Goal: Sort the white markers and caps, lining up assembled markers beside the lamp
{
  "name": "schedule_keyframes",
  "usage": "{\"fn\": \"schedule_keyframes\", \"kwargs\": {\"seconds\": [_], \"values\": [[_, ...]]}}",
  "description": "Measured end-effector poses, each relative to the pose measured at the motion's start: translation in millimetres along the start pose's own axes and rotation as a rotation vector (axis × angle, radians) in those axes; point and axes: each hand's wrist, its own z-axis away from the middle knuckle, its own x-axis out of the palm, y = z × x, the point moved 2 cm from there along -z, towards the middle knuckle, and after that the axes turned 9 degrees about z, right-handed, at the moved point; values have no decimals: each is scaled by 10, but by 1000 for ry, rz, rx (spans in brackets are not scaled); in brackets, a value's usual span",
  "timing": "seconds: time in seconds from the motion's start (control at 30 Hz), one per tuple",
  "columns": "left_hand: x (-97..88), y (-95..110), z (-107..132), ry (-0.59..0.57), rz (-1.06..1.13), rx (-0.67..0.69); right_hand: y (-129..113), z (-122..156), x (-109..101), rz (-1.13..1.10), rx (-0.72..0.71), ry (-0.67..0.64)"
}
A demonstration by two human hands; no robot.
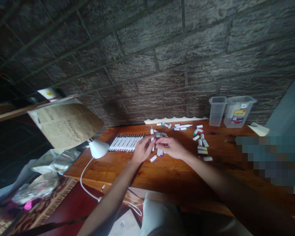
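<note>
A brick wall [147, 59] rises behind a wooden tabletop [147, 170]. On the tabletop lies a neat row of white-barrelled markers [125, 143], packed side by side with their coloured ends toward the person. This row appears to be the finished part of the work, while a good many markers remain out of line. The white head of a desk lamp [98, 148] sits just left of the row. Well to the right of the row, two clear plastic containers [232, 111] stand against the wall, and loose markers [200, 141] lie scattered at odd angles in front of them. Just right of the row, the left hand [141, 150] and right hand [170, 147] nearly meet over a small cluster of markers [159, 141], fingers curled inward. One white marker [152, 132] stands upright at the left hand's fingertips [149, 140]. Whether either hand is pinching a marker cannot be told.
</note>
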Motion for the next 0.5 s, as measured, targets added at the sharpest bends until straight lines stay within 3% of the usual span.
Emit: {"fn": "schedule_keyframes", "kwargs": {"seconds": [0.13,0.3,0.5], "values": [[-13,-67,-38,60,-23,-95,-64,21,-93,266,-61,94],[-45,-245,-23,18,-173,-260,62,33,-439,471,29,261],[-43,-307,17,-83,-401,-300,154,43,-529,622,98,272]]}}
